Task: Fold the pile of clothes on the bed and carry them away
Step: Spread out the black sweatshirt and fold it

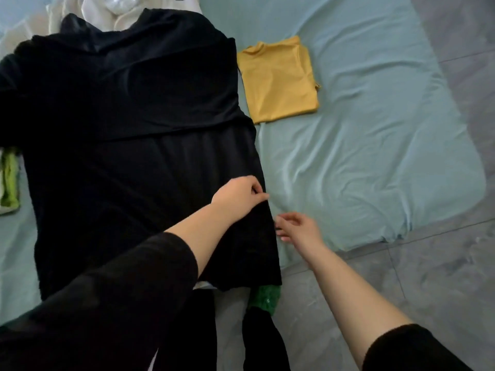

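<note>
A large black garment (pixel 128 145) lies spread out along the bed, its lower end hanging over the near edge. My left hand (pixel 238 195) pinches the garment's right edge about halfway down. Just below and to the right, my right hand (pixel 297 227) reaches toward the same edge with fingers loosely spread; its fingertips are at the cloth, holding nothing that I can see. A folded yellow shirt (pixel 281 81) lies flat on the bed to the right of the black garment. White clothes (pixel 107 12) are heaped at the far end.
The bed has a pale green sheet (pixel 361 156) with its right corner near the grey tiled floor (pixel 442 277). A lime-green and white item (pixel 9 180) peeks out at the left. A green slipper (pixel 263 298) shows below the garment's hem.
</note>
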`<action>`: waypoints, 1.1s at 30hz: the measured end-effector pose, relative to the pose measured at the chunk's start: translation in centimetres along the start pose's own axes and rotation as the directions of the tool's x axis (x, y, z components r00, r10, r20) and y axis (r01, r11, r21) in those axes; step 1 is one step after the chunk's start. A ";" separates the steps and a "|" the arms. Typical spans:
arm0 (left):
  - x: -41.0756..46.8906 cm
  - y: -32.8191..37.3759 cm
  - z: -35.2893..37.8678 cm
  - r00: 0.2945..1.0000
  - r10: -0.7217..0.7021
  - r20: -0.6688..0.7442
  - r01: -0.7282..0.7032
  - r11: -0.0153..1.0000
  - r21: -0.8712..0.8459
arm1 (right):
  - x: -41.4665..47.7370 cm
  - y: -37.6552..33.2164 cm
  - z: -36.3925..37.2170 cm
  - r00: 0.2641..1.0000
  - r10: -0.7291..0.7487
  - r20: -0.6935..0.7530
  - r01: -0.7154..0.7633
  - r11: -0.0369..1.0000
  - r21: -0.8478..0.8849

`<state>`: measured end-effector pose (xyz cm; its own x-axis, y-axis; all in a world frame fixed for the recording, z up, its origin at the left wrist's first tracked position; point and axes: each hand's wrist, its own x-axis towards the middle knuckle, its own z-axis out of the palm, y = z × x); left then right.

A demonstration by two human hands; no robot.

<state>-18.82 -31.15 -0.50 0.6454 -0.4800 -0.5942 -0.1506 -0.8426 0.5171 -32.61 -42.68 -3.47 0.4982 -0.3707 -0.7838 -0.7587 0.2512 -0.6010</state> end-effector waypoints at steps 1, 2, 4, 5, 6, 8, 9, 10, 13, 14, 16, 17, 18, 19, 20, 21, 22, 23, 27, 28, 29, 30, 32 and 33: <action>1.5 0.8 -0.6 0.999 -0.001 -0.052 0.000 1.000 -0.013 | 0.1 -0.2 0.8 1.000 -0.005 0.016 0.004 1.000 0.017; 3.0 1.4 -1.2 0.995 -0.019 -0.094 0.016 1.000 -0.026 | 0.0 -0.3 1.4 1.000 -0.024 0.021 0.024 1.000 0.013; 5.8 2.1 -2.1 0.986 -0.087 -0.140 0.082 0.996 -0.047 | -0.1 0.1 2.1 0.998 -0.060 0.021 0.061 0.997 -0.050; 7.0 2.2 -2.5 0.980 -0.136 -0.144 0.128 0.990 -0.063 | -0.1 0.5 2.1 0.998 -0.063 0.030 0.066 0.992 -0.106; 8.1 2.3 -2.8 0.971 -0.194 -0.142 0.182 0.979 -0.091 | -0.2 0.9 2.0 0.997 -0.057 0.052 0.066 0.980 -0.188; 9.8 2.5 -3.4 0.947 -0.288 -0.145 0.271 0.954 -0.126 | -0.5 2.0 1.7 0.997 -0.027 0.078 0.054 0.928 -0.369; 10.5 2.5 -3.5 0.943 -0.297 -0.152 0.281 0.952 -0.117 | -0.8 2.7 1.5 0.997 -0.008 0.079 0.041 0.903 -0.428; 11.1 2.4 -3.6 0.944 -0.285 -0.168 0.271 0.957 -0.101 | -1.1 3.4 1.3 0.996 0.006 0.085 0.034 0.884 -0.466; 12.0 2.3 -3.9 0.953 -0.180 -0.244 0.161 0.982 -0.096 | -2.1 4.7 0.7 0.999 -0.025 0.041 0.038 0.936 -0.349; 12.1 2.3 -4.2 0.950 -0.130 -0.284 0.104 0.989 -0.106 | -2.5 4.8 0.4 0.998 -0.058 -0.026 0.050 0.972 -0.230; 12.1 2.2 -4.8 0.920 -0.045 -0.389 0.000 0.993 -0.115 | -3.0 4.7 -0.5 0.973 -0.122 -0.195 0.110 0.991 -0.074; 12.2 1.9 -4.9 0.909 -0.016 -0.416 -0.030 0.994 -0.104 | -3.0 4.6 -0.8 0.957 -0.138 -0.255 0.122 0.990 -0.077; 12.2 1.7 -5.0 0.916 0.006 -0.401 -0.042 0.996 -0.082 | -3.0 4.4 -0.9 0.948 -0.147 -0.283 0.122 0.987 -0.106; 12.2 1.5 -4.8 0.935 0.021 -0.355 -0.041 0.998 -0.049 | -2.9 4.4 -0.9 0.948 -0.151 -0.282 0.109 0.981 -0.159; 12.2 1.4 -4.7 0.952 0.032 -0.304 -0.031 0.999 0.007 | -2.8 4.2 -0.8 0.952 -0.150 -0.266 0.090 0.970 -0.227; 12.0 1.2 -4.4 0.961 0.050 -0.271 -0.028 0.996 0.085 | -2.8 4.0 -0.5 0.946 -0.175 -0.272 0.076 0.937 -0.341; 11.6 0.9 -4.1 0.960 0.094 -0.265 -0.048 0.984 0.174 | -2.9 3.5 -0.1 0.917 -0.257 -0.304 0.081 0.868 -0.490; 10.9 0.5 -3.8 0.948 0.163 -0.274 -0.090 0.961 0.260 | -3.0 2.9 0.6 0.859 -0.394 -0.326 0.108 0.763 -0.638; 3.7 -4.5 -1.6 0.912 0.373 -0.170 -0.263 0.850 0.457 | -2.7 0.5 5.7 0.688 -0.713 0.137 0.453 0.274 -0.849; 1.3 -7.2 -1.3 0.939 0.339 -0.055 -0.258 0.802 0.539 | -2.1 0.9 6.1 0.705 -0.644 0.299 0.493 0.142 -0.858; -1.0 -10.5 -1.2 0.965 0.255 0.056 -0.232 0.736 0.636 | -1.3 1.8 5.7 0.732 -0.541 0.414 0.507 0.028 -0.861; -3.4 -14.0 -1.3 0.983 0.141 0.121 -0.185 0.678 0.712 | -0.6 2.9 4.7 0.759 -0.437 0.482 0.515 -0.049 -0.856; -7.7 -20.2 -2.0 0.990 -0.107 0.097 -0.004 0.647 0.763 | 0.3 4.8 2.2 0.780 -0.340 0.525 0.513 -0.133 -0.848; -9.5 -22.2 -2.4 0.976 -0.208 0.062 0.093 0.660 0.746 | 0.6 5.1 1.4 0.781 -0.314 0.540 0.511 -0.176 -0.841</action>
<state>-19.81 -7.29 -4.93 0.6147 -0.3087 -0.7258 -0.5977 -0.7827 -0.1733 -35.58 -40.34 -7.28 0.8536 0.1147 -0.5081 0.0349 -0.9859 -0.1638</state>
